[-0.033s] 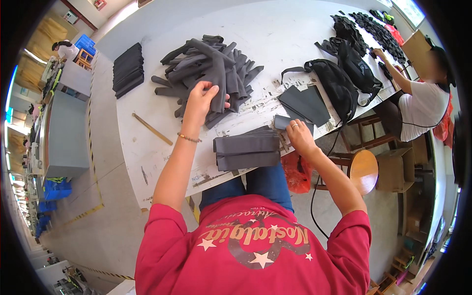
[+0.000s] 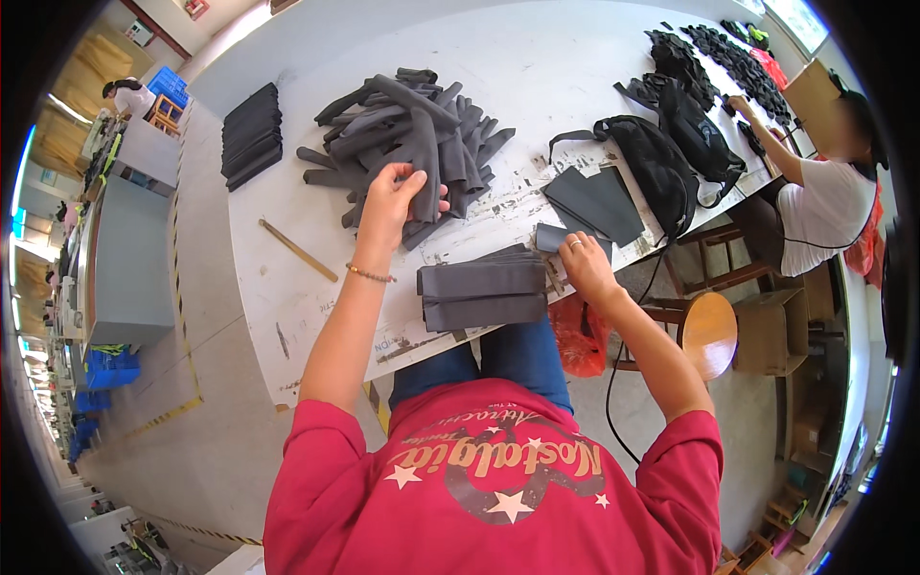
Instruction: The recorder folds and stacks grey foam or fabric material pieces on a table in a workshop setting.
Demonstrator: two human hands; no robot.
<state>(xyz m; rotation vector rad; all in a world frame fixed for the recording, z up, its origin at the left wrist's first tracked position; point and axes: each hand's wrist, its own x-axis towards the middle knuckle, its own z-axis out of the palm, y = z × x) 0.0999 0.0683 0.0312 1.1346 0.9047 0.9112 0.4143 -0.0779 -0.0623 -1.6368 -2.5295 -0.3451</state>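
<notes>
My left hand (image 2: 391, 203) is closed, with thumb and fingers around a dark grey fabric strip (image 2: 426, 151) at the near side of a loose heap of similar strips (image 2: 369, 125). At the table's front edge, my right hand (image 2: 586, 261) has its fingers bent over a small grey fabric piece (image 2: 550, 237), whose far end curls up. Part of that piece is hidden under the fingers. Between my hands lies a neat stack of folded dark grey strips (image 2: 484, 292). Flat dark grey panels (image 2: 596, 203) lie just beyond my right hand.
A wooden stick (image 2: 297, 249) lies left on the white table (image 2: 537, 57). Beyond it sits a stack of black pieces (image 2: 252, 137). Black bags (image 2: 652, 158) and a person (image 2: 829, 201) are at right. A red plastic bag (image 2: 580, 335) and a stool (image 2: 709, 335) stand below the edge.
</notes>
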